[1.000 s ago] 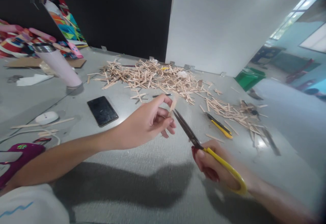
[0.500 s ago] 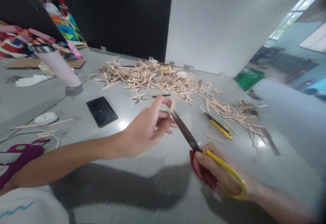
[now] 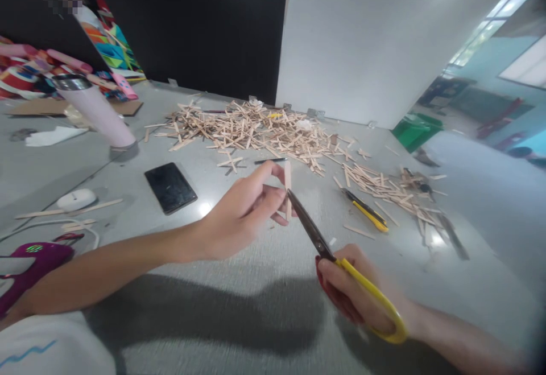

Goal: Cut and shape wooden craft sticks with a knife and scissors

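Between the fingers of my left hand [image 3: 251,207] a small flat wooden stick [image 3: 288,176] stands about upright above the table. My right hand [image 3: 358,289] grips a pair of scissors [image 3: 309,224] by its yellow and red handles. The blades look closed together, and their tips touch or nearly touch the stick beside my left thumb. Beyond my hands spreads a heap of wooden sticks [image 3: 247,127], some joined into crosses. One crossed piece [image 3: 230,162] lies just in front of the heap.
Right of my hands lie a yellow utility knife [image 3: 367,211], a row of sticks [image 3: 375,184] and a metal ruler [image 3: 453,235]. On the left are a phone [image 3: 171,188], a white mouse [image 3: 77,199] and a pink tumbler [image 3: 100,110]. A green bin [image 3: 417,131] stands beyond the table.
The stick in my left hand has turned more upright and shows more of its length. My right hand and the scissors have shifted slightly left and down.
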A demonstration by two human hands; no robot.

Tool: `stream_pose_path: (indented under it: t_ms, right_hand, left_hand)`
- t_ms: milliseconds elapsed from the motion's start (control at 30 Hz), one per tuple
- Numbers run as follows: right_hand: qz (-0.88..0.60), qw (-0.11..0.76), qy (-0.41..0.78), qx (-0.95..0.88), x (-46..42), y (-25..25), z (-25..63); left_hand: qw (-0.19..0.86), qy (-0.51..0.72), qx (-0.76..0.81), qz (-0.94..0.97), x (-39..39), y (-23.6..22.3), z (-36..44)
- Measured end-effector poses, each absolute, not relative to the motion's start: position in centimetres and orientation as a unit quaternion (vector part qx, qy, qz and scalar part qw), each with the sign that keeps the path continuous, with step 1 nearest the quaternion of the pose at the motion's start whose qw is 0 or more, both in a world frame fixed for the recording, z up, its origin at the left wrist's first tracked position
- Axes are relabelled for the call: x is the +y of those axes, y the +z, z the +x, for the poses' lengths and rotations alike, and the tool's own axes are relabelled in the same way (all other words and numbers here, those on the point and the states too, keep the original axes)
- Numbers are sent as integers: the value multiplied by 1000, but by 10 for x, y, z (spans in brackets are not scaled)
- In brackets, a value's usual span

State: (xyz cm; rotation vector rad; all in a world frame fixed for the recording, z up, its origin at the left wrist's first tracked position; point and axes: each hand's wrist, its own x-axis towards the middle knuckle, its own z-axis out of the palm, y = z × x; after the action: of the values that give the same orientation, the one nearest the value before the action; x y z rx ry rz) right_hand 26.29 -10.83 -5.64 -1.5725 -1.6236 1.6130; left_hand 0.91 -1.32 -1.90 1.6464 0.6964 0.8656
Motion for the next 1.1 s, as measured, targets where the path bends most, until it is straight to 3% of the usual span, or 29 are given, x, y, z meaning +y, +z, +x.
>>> stream_pose_path:
  t_ms: [400, 1100]
  right_hand:
    - [-545, 171, 521, -634, -105, -44, 256]
    - [-520, 121, 613, -582, -101, -26, 265]
  left_hand:
    - [480, 345, 322, 740, -1, -15, 5]
    - [293, 271, 243, 884, 14, -1, -9]
